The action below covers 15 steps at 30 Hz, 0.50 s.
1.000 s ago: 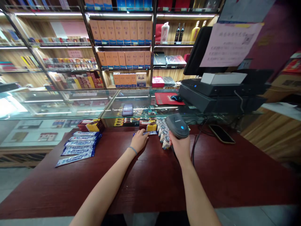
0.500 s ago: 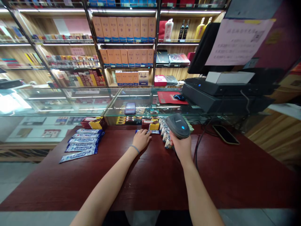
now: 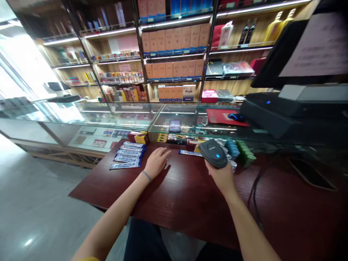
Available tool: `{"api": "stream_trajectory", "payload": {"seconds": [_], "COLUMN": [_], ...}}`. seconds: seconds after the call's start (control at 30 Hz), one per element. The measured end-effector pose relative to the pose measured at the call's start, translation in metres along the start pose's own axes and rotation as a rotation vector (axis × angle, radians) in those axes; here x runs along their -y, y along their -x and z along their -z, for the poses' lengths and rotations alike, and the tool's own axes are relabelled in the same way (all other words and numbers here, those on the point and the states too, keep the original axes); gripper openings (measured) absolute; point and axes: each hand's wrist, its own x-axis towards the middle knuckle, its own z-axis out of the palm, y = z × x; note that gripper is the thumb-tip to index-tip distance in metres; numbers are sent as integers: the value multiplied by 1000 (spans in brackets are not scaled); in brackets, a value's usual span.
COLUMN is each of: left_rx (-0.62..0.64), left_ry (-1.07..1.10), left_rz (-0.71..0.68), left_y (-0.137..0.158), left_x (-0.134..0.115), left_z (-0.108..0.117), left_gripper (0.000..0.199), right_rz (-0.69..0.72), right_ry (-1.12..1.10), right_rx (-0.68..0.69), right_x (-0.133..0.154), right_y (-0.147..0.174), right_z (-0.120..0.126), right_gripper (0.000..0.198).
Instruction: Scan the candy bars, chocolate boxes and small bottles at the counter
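1. A dark grey barcode scanner (image 3: pixel 214 153) is held above the dark red counter, its head tilted forward and a small blue light lit on top.
2. A thin blue-and-white packet (image 3: pixel 189 153) is laid flat on the counter just beyond it; its print is probably too blurred to be read.
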Motion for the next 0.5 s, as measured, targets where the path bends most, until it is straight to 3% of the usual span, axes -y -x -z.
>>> {"api": "stream_trajectory", "payload": {"seconds": [0.1,0.2,0.33,0.5], "left_rx": [21,53,72,90], "left_ry": [-315,-474,-521,-515], "left_rz": [61,115,194,302], "left_y": [42,81,119,141], "left_x": [31,58,82,94], "left_z": [34,61,87,100], "left_gripper": [46,45,43,39], "right_rz": [-23,-10,-18,38], "right_ry": [-34,-61,14,214], "right_rx": [61,134,209,399], "right_x": [1,0,1,12], "right_y": [7,16,27,38], "right_z": [-12,-25,-40,-50], "right_gripper": [21,30,49,41]}}
